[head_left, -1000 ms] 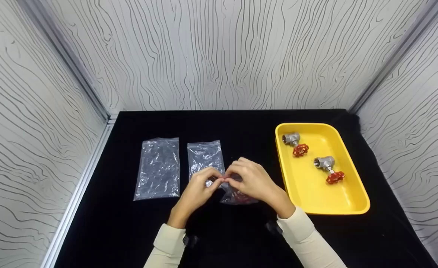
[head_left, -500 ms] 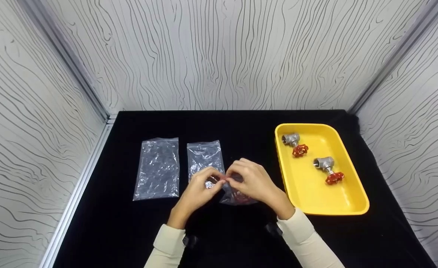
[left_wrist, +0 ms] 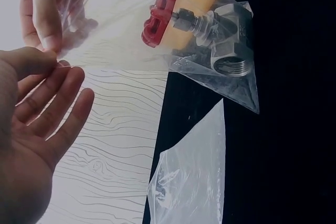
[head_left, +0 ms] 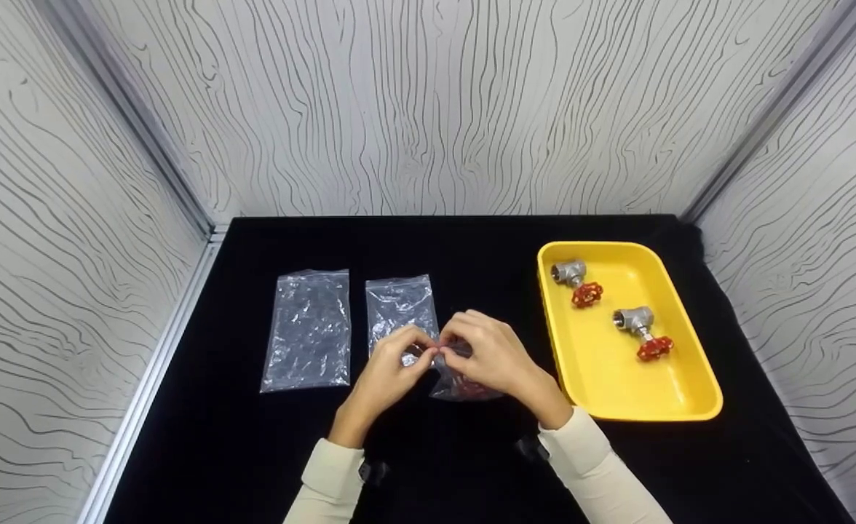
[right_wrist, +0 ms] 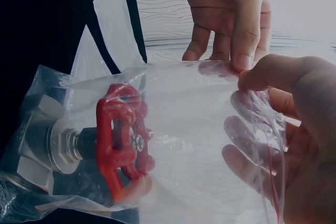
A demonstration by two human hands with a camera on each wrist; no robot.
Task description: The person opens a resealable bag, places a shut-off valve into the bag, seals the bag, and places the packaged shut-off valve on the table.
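A clear zip bag [right_wrist: 184,129] holds a metal valve [right_wrist: 60,145] with a red handwheel [right_wrist: 123,140]. Both hands pinch the bag's mouth edge, their fingertips almost meeting. In the head view the left hand [head_left: 395,365] is at the bag's left and the right hand [head_left: 490,351] partly covers it. The left wrist view shows the left hand [left_wrist: 42,108] with thumb and index finger on the film and its other fingers spread. Seen from the right wrist, the right hand [right_wrist: 310,108] has its thumb on the outside and several fingers behind the film.
Two flat clear bags, one at the left [head_left: 308,331] and one beside the hands [head_left: 402,306], lie on the black cloth [head_left: 253,451]. A yellow tray [head_left: 588,393] at the right holds two valves [head_left: 569,272] [head_left: 635,319] with red handwheels. Patterned panels surround the table.
Both hands stay at the bag's mouth with only very slight shifts of the fingers. The flat bags and the tray stand as before.
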